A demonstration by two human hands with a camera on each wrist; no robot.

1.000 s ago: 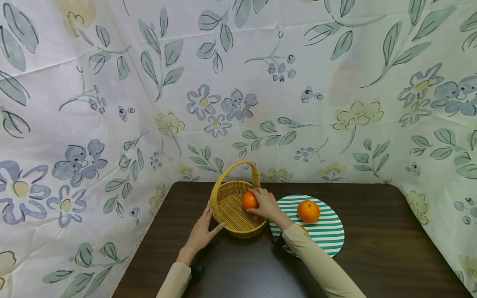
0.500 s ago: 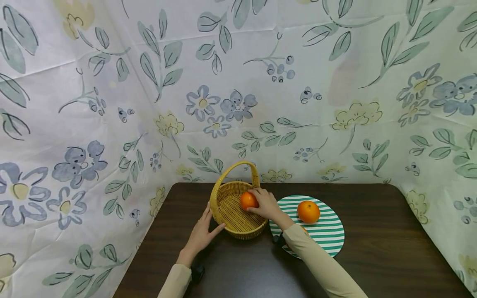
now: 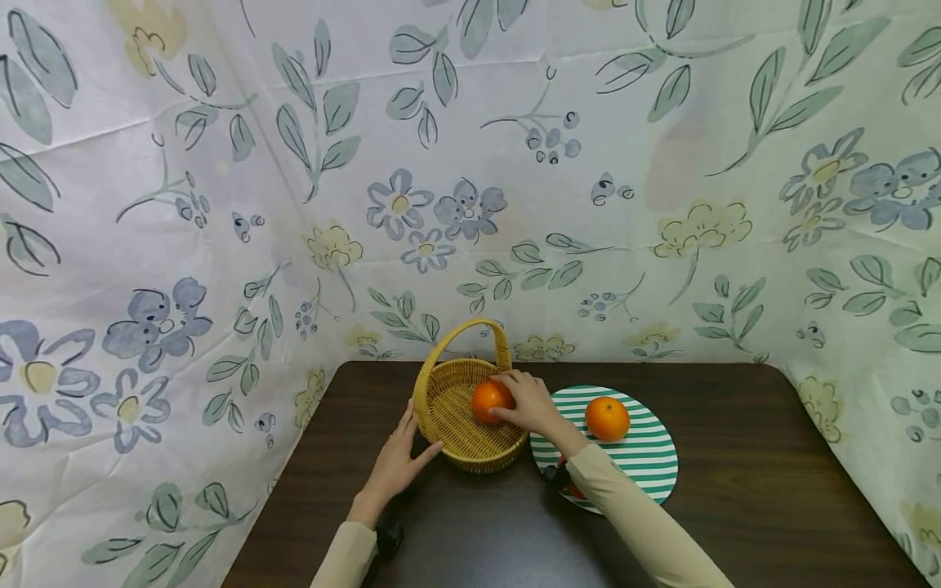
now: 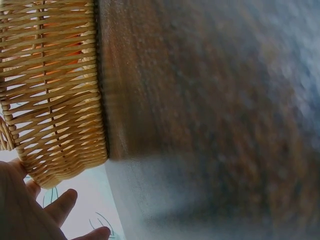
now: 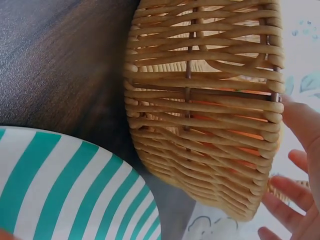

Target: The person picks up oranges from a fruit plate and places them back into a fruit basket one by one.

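A yellow wicker basket (image 3: 478,465) with an arched handle stands on the table. My left hand (image 3: 393,469) rests against its left side, fingers straight and spread; in the left wrist view the fingers (image 4: 62,205) lie beside the rim. One orange (image 3: 488,400) is inside the basket, showing through the weave in both wrist views. My right hand (image 3: 532,404) reaches over the right rim beside that orange, with the thumb in front of it. In the right wrist view its fingers (image 5: 292,192) are spread apart.
A green-and-white striped plate (image 3: 650,457) lies right of the basket. On it sits an orange (image 3: 607,419), and another orange (image 3: 575,491) is mostly hidden by my right wrist. The dark wooden table (image 3: 750,474) meets a floral cloth (image 3: 559,204) behind.
The orange in the basket has come slightly nearer and more of it shows. My right hand has shifted a little to the right, its fingers off the fruit. My left hand stays in place.
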